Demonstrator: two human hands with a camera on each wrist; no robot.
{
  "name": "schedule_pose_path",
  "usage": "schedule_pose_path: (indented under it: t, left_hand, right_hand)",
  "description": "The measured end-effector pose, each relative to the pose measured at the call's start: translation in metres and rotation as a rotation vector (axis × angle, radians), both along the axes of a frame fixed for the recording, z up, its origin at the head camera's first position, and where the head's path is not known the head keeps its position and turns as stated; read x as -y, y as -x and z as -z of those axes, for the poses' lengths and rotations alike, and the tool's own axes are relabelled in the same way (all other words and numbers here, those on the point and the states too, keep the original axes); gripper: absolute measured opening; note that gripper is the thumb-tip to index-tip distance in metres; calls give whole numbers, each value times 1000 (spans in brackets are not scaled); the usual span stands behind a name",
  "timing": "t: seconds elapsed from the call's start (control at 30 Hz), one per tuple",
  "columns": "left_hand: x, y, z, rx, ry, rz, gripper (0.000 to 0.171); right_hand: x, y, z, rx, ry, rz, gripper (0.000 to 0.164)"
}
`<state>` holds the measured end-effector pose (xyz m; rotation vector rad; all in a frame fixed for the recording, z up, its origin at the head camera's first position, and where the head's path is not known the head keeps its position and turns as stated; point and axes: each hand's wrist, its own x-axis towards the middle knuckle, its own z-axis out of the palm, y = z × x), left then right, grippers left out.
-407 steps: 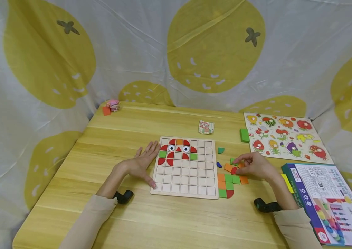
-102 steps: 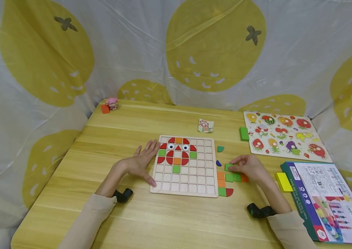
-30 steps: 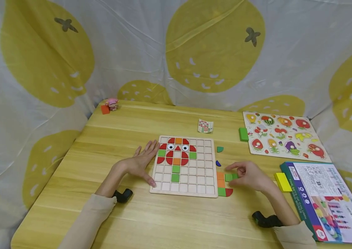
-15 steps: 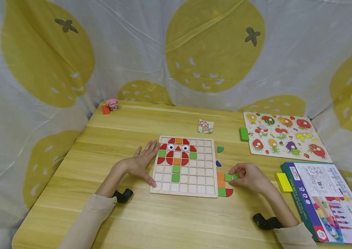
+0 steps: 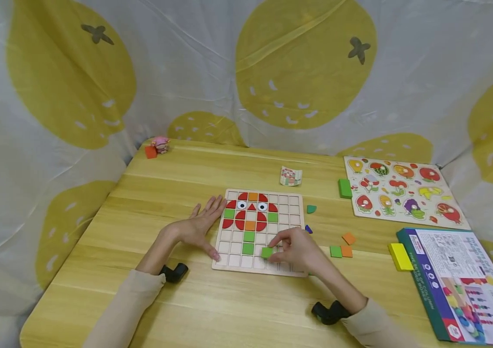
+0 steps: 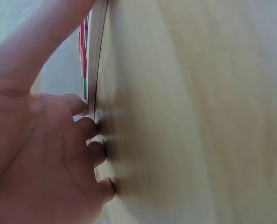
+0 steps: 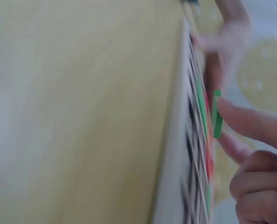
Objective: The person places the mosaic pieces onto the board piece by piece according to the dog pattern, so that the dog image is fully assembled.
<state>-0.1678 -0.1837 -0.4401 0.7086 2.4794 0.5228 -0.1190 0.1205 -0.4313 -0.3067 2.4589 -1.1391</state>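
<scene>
Green square tile (image 5: 266, 252): just above grid board (image 5: 283, 210), pinched in right fingers (image 7: 255, 123). Left fingers (image 6: 97, 153) spread along board edge, grasping nothing. Risk, I judge: tile dropping crooked, caused by tilted pinch.

box side (image 5: 420, 286): "five sets of column"; other print too small.

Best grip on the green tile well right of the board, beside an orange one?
I'd pinch the green tile from above, by its near and far edges. It lies flat on the table with nothing against those edges, while its right edge appears to abut an orange tile, so a left-right pinch would probably lack fingertip room.
</scene>
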Motion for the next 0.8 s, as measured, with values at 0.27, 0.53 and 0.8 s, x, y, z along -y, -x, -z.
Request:
schedule_pose_path:
  t: [0.27,0.53,0.8]
  left_hand:
    - [2,1,1,24,-24,6,140]
    - [3,2,1,24,-19,3,140]
    - [3,3,3,16,-21,11,139]
  right_hand:
    - [45,-10,8,-117,-47,-123,22]
    - [42,-11,9,-152,-46,-105,24]
    - [42,-9,14,-147,24,-131,18]
